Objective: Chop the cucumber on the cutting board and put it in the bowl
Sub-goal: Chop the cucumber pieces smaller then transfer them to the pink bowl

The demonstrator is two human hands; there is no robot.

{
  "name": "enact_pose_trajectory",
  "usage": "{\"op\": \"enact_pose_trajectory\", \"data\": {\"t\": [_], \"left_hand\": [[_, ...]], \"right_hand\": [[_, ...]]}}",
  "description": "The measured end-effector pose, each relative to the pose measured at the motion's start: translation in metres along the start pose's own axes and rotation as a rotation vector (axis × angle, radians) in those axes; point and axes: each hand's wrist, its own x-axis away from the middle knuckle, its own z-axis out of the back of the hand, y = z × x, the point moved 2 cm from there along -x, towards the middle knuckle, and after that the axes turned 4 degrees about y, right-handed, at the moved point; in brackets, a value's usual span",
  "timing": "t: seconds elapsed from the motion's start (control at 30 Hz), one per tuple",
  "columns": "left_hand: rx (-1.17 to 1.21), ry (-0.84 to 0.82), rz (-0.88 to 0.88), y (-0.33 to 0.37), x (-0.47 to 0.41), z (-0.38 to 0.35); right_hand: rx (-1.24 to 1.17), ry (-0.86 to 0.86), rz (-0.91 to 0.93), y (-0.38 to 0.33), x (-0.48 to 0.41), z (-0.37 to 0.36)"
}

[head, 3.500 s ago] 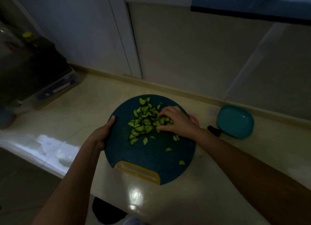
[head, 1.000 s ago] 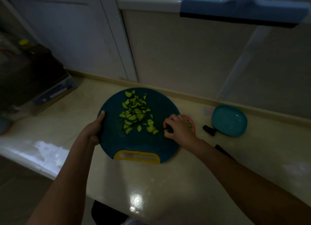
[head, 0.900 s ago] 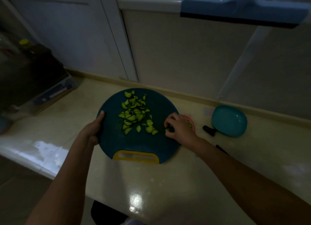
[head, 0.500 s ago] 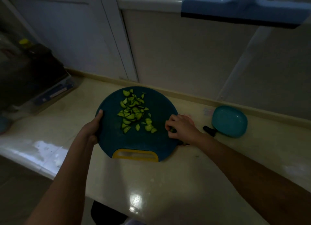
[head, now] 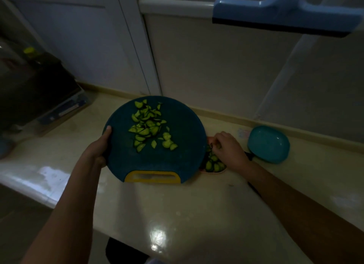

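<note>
A round dark-teal cutting board (head: 183, 155) with a yellow handle carries a pile of chopped cucumber pieces (head: 146, 125). My left hand (head: 100, 147) grips the board's left edge, thumb on top. A small pink bowl (head: 213, 171), half hidden by the board's right edge and my hand, holds several cucumber pieces (head: 212, 163). My right hand (head: 229, 150) hovers over the bowl with its fingers bunched together and pointing down; whether they pinch a piece is too dark to see.
A teal oval dish (head: 268, 143) sits at the right against the wall, with a black knife handle (head: 249, 155) showing beside my right wrist. Dark containers (head: 39, 94) stand at the left. The counter's front edge (head: 29, 186) runs across the lower left.
My right hand has moved off the board's right side to above the pink bowl. More of the bowl and the cucumber in it now shows. The left hand keeps its grip.
</note>
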Motion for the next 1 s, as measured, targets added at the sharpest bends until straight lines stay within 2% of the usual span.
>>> {"op": "enact_pose_trajectory", "data": {"t": [0.1,0.27,0.33,0.43,0.53,0.63,0.8,1.0], "left_hand": [[-0.028,-0.021,0.019,0.003,0.003,-0.002],[-0.083,-0.078,0.067,0.000,0.010,-0.015],[-0.129,-0.110,0.081,-0.002,0.015,-0.025],[-0.204,-0.126,0.106,-0.004,0.023,-0.036],[-0.260,-0.172,0.134,-0.006,0.025,-0.043],[-0.295,-0.169,0.143,-0.006,0.025,-0.045],[-0.380,-0.160,0.192,-0.011,0.018,-0.044],[-0.433,-0.191,0.261,-0.025,0.009,-0.045]], "right_hand": [[-0.149,0.074,0.037,-0.023,-0.002,0.012],[-0.087,-0.248,0.369,-0.088,-0.007,0.025],[-0.134,-0.276,0.359,-0.106,-0.022,0.025],[-0.158,-0.267,0.247,-0.111,-0.053,0.026],[-0.123,-0.357,0.203,-0.104,-0.062,0.017],[-0.101,-0.412,0.260,-0.109,-0.049,0.002],[0.062,-0.383,0.445,-0.113,-0.026,-0.012],[0.055,-0.394,0.409,-0.087,-0.014,-0.020]]}}
